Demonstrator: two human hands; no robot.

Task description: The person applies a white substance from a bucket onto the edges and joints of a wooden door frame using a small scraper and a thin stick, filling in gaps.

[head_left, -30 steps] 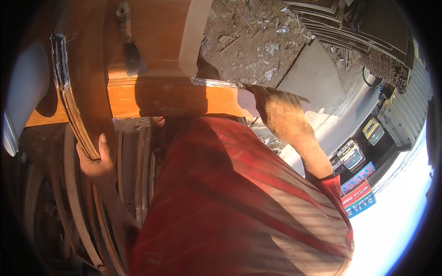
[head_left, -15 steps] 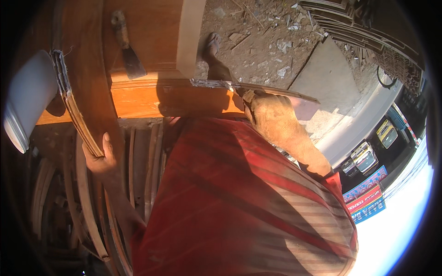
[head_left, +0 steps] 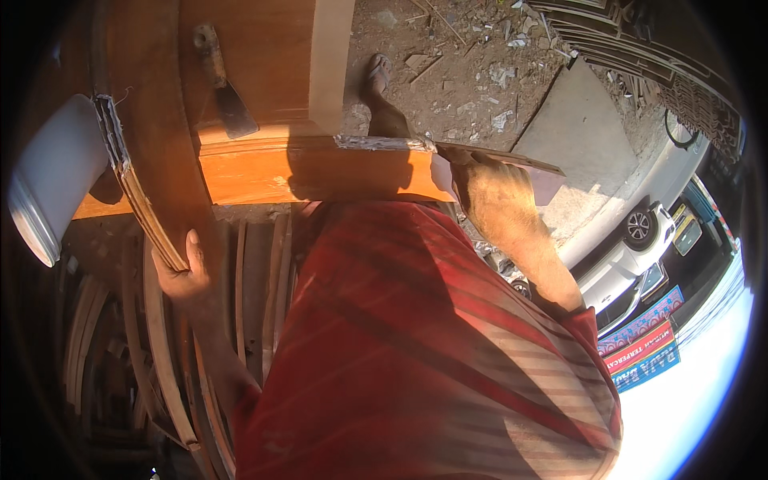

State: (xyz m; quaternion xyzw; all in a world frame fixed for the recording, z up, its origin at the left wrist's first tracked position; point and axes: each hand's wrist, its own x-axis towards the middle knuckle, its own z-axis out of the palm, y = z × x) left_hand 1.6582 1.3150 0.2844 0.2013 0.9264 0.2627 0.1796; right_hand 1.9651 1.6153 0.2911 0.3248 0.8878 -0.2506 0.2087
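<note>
- Red and blue signs point(head_left: 644, 342) sit low on the right, partly cut off.
- Left hand point(head_left: 186, 276) grips a curved wood strip point(head_left: 136, 188).
- Right hand point(head_left: 496, 196) grips a flat blade point(head_left: 384, 144); its fingers are hidden.

Signage observed: two banner signs, lower right of view.

A red rectangular banner point(head_left: 640, 342) with pale lettering hangs at the lower right, near the rim, tilted with its right end higher. Directly beneath it and touching along its edge sits a blue rectangular banner point(head_left: 650, 366), likewise with pale lettering and on the same tilt. Both lie just below the parked white vehicle point(head_left: 628, 260) and beside the bright washed-out area at the rim. No packages, product labels or screens can be made out elsewhere in the view.
</note>
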